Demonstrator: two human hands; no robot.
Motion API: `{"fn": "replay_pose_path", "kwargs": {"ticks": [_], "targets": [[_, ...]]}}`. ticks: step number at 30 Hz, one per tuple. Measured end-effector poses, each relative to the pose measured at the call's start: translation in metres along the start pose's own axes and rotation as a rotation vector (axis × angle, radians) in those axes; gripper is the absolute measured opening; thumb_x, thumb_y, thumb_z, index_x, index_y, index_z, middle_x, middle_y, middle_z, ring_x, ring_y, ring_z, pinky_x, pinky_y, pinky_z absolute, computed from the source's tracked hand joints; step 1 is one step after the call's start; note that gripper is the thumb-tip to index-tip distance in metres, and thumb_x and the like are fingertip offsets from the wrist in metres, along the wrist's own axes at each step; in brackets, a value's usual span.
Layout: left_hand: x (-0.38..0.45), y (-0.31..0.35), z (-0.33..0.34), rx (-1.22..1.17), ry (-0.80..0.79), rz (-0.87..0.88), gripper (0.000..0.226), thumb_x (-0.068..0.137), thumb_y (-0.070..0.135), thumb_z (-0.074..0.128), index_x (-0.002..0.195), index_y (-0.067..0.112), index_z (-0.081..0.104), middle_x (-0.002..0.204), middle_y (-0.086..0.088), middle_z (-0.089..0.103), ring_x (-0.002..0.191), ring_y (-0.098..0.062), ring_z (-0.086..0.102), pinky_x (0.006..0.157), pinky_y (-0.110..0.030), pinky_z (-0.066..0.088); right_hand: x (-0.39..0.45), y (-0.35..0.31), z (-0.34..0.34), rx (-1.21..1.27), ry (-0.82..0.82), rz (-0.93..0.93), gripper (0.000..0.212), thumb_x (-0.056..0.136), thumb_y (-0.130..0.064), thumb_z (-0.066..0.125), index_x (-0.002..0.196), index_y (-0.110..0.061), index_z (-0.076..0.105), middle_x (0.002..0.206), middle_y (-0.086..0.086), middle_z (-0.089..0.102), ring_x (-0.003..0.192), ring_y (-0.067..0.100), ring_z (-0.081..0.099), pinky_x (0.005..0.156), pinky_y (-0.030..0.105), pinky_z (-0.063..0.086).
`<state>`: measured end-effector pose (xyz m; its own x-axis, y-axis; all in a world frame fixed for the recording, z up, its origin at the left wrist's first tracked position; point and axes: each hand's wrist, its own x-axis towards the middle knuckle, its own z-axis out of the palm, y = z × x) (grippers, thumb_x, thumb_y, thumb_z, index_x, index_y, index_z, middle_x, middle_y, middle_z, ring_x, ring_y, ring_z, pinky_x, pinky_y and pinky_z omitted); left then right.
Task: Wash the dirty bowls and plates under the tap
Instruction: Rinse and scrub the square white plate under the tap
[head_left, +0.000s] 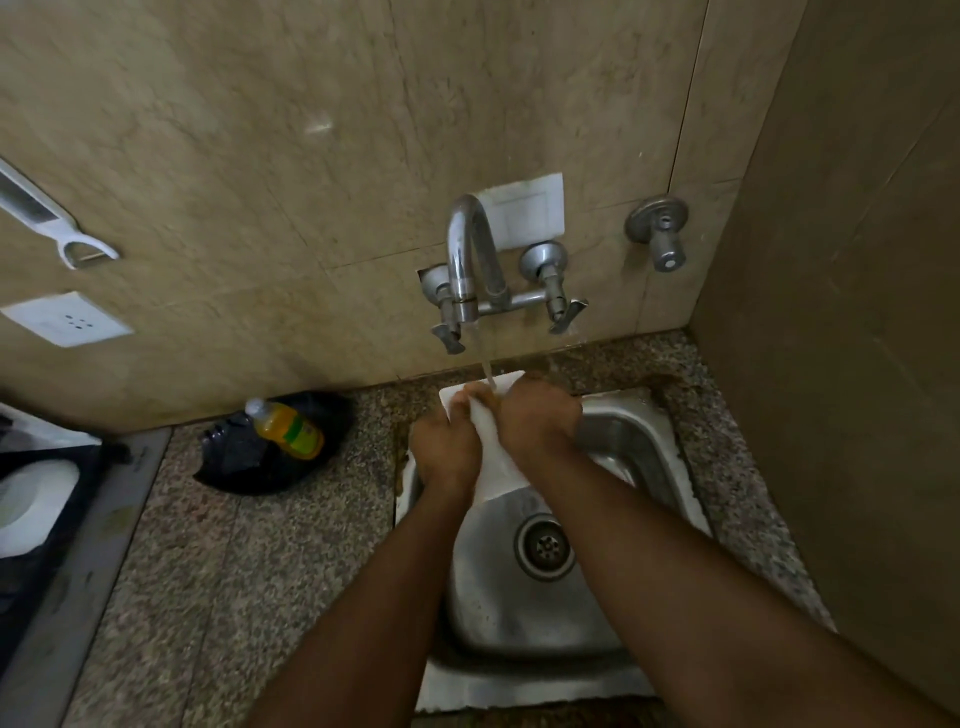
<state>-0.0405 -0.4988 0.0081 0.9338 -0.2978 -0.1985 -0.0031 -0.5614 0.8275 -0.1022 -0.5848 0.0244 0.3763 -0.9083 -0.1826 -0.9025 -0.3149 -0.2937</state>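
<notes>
Head view: we find a white plate (491, 457) held tilted over the sink (649, 441), its far end under the running tap (470, 249) — so the water, we judge, sheets down its face toward the drain (544, 545). The left hand (447, 452) grips the plate's left edge to steady it; the right hand (537, 415) curls over the right edge, probably rubbing. A soap bottle (288, 428) lies on the counter (208, 545) left of the sink — within reach.

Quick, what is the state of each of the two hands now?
Left hand: grips the white square plate under the running tap.
Right hand: grips the same plate.
</notes>
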Motion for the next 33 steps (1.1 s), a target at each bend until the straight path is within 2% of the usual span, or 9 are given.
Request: {"fn": "replay_pose_path", "kwargs": {"ticks": [5, 8, 11, 15, 19, 22, 26, 31, 33], "targets": [[-0.016, 0.004, -0.007, 0.134, 0.038, 0.173, 0.044, 0.107, 0.028, 0.047, 0.108, -0.01, 0.069, 0.109, -0.027, 0.072, 0.101, -0.041, 0.069, 0.09, -0.049, 0.056, 0.011, -0.017, 0.01, 0.183, 0.037, 0.122, 0.053, 0.107, -0.049, 0.036, 0.107, -0.011, 0.073, 0.109, 0.01, 0.075, 0.105, 0.029, 0.071, 0.085, 0.037, 0.053], [-0.008, 0.007, -0.013, 0.066, 0.092, 0.144, 0.043, 0.107, 0.026, 0.046, 0.104, -0.011, 0.069, 0.105, -0.027, 0.072, 0.097, -0.04, 0.07, 0.085, -0.046, 0.057, -0.013, -0.025, 0.023, 0.328, 0.034, -0.064, 0.066, 0.097, -0.07, 0.039, 0.124, -0.013, 0.059, 0.115, 0.012, 0.07, 0.107, 0.033, 0.069, 0.089, 0.042, 0.052], [-0.005, 0.004, -0.019, 0.071, 0.093, 0.221, 0.047, 0.102, 0.032, 0.046, 0.091, -0.007, 0.071, 0.091, -0.022, 0.074, 0.082, -0.036, 0.072, 0.075, -0.049, 0.06, -0.018, -0.019, 0.029, 0.276, -0.004, 0.013, 0.08, 0.089, -0.083, 0.032, 0.124, -0.016, 0.059, 0.113, 0.01, 0.071, 0.104, 0.031, 0.069, 0.087, 0.043, 0.053], [-0.011, -0.001, -0.016, 0.095, 0.071, 0.245, 0.047, 0.096, 0.036, 0.044, 0.096, -0.002, 0.072, 0.092, -0.017, 0.075, 0.082, -0.032, 0.072, 0.074, -0.049, 0.061, 0.01, -0.021, 0.029, 0.244, -0.158, 0.284, 0.064, 0.102, -0.061, 0.034, 0.119, -0.01, 0.068, 0.126, 0.014, 0.067, 0.117, 0.032, 0.064, 0.096, 0.046, 0.049], [-0.007, 0.011, -0.019, 0.019, 0.18, 0.188, 0.04, 0.098, 0.029, 0.047, 0.104, -0.002, 0.071, 0.098, -0.02, 0.075, 0.088, -0.036, 0.073, 0.078, -0.05, 0.061, -0.006, -0.024, 0.038, 0.45, -0.127, 0.032, 0.052, 0.105, -0.055, 0.035, 0.118, -0.016, 0.066, 0.116, 0.011, 0.071, 0.107, 0.03, 0.067, 0.094, 0.045, 0.053], [0.0, 0.015, -0.021, 0.004, 0.266, 0.203, 0.039, 0.1, 0.03, 0.047, 0.109, -0.002, 0.069, 0.102, -0.021, 0.074, 0.092, -0.038, 0.071, 0.081, -0.05, 0.059, -0.022, -0.013, 0.047, 0.694, -0.184, -0.014, 0.037, 0.095, -0.024, 0.055, 0.132, -0.027, 0.054, 0.122, 0.002, 0.065, 0.109, 0.023, 0.062, 0.092, 0.043, 0.053], [-0.005, 0.012, -0.018, -0.067, 0.288, 0.221, 0.04, 0.104, 0.038, 0.045, 0.115, 0.007, 0.068, 0.105, -0.012, 0.075, 0.093, -0.029, 0.072, 0.081, -0.038, 0.058, -0.038, -0.012, 0.062, 1.03, -0.197, 0.305, 0.03, 0.099, -0.028, 0.054, 0.129, -0.028, 0.052, 0.119, 0.003, 0.061, 0.103, 0.026, 0.063, 0.071, 0.042, 0.063], [-0.024, 0.004, -0.006, -0.092, 0.319, 0.181, 0.03, 0.105, 0.021, 0.05, 0.126, 0.003, 0.062, 0.115, -0.015, 0.072, 0.103, -0.028, 0.069, 0.079, -0.02, 0.042, -0.004, -0.013, 0.053, 0.855, -0.136, 0.431, 0.052, 0.109, -0.044, 0.031, 0.118, -0.009, 0.068, 0.123, 0.015, 0.068, 0.118, 0.034, 0.062, 0.103, 0.043, 0.047], [-0.026, 0.003, -0.005, -0.121, 0.336, 0.16, 0.033, 0.106, 0.021, 0.049, 0.131, 0.002, 0.059, 0.12, -0.017, 0.071, 0.109, -0.031, 0.068, 0.08, -0.019, 0.04, -0.009, -0.016, 0.053, 0.881, -0.128, 0.384, 0.04, 0.108, -0.037, 0.038, 0.128, -0.011, 0.062, 0.13, 0.014, 0.064, 0.124, 0.033, 0.059, 0.106, 0.046, 0.045]]}}
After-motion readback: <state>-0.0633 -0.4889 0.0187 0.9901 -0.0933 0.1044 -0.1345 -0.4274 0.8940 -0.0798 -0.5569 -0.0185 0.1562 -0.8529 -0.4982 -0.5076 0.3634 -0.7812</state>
